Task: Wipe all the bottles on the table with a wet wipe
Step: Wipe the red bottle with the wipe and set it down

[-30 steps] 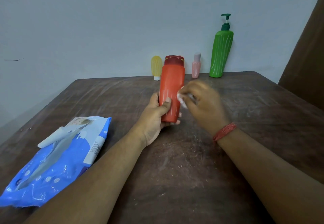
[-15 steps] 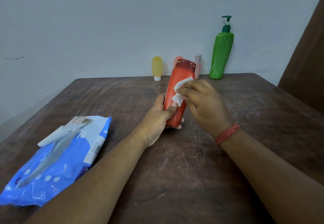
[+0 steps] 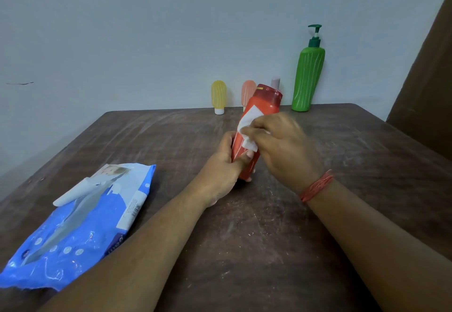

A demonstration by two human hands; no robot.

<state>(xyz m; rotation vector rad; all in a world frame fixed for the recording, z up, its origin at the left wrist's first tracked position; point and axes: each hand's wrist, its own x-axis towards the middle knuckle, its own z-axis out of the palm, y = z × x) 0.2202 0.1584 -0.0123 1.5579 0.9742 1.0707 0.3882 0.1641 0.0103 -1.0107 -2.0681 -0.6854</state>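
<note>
My left hand grips the lower part of an orange-red bottle with a dark red cap, tilted to the right above the table. My right hand presses a white wet wipe against the bottle's front. Along the back edge by the wall stand a small yellow bottle, a small peach bottle partly behind the held one, a pink-capped bottle mostly hidden, and a tall green pump bottle.
A blue pack of wet wipes with its white flap lifted lies at the front left of the dark wooden table. A brown panel rises at the right. A pale wall stands right behind the table.
The bottle has tilted from upright to leaning right. My right hand with the wipe has moved from the bottle's right side onto its front and upward.
</note>
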